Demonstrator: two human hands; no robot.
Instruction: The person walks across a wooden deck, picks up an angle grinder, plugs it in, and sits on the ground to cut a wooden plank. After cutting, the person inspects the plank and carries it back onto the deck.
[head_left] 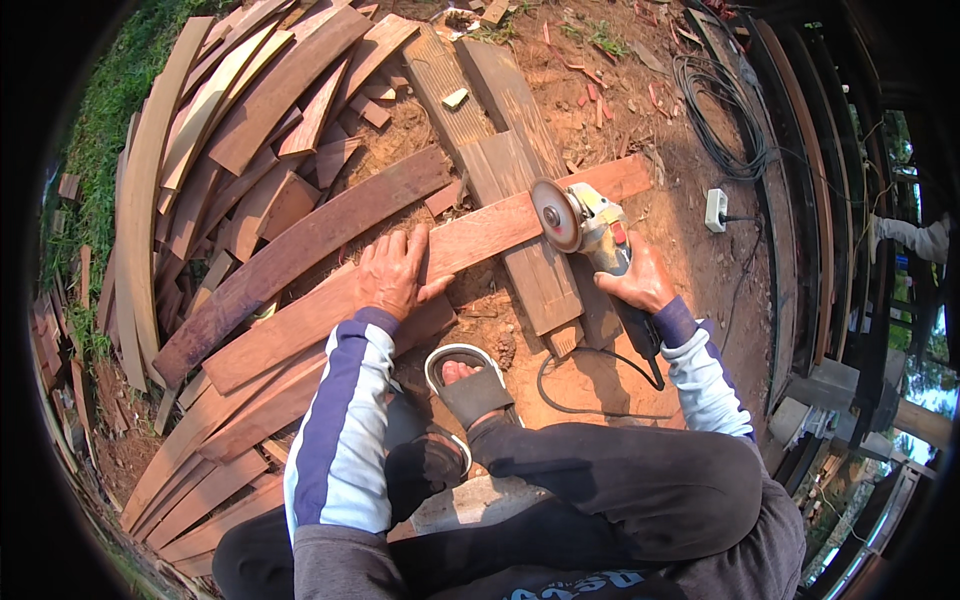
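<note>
A long reddish wooden plank (480, 238) runs slantwise in front of me, its right part resting across other boards. My left hand (392, 272) presses flat on it, fingers spread and thumb pointing right. In my right hand (643, 278) is a yellow and grey angle grinder (606, 232), fingers wrapped round its body. The grinder's round disc (558, 214) stands at the plank, right of my left hand; whether it touches the wood I cannot tell. A black cord (600, 408) loops from the grinder's lower end.
Stacked planks (240, 140) fill the left side. A dark board (310, 262) lies just beyond the held plank. A white socket block (716, 210) and coiled black cable (725, 120) lie at the right. My sandalled foot (468, 385) is near the plank. Another person's sleeve (912, 240) shows far right.
</note>
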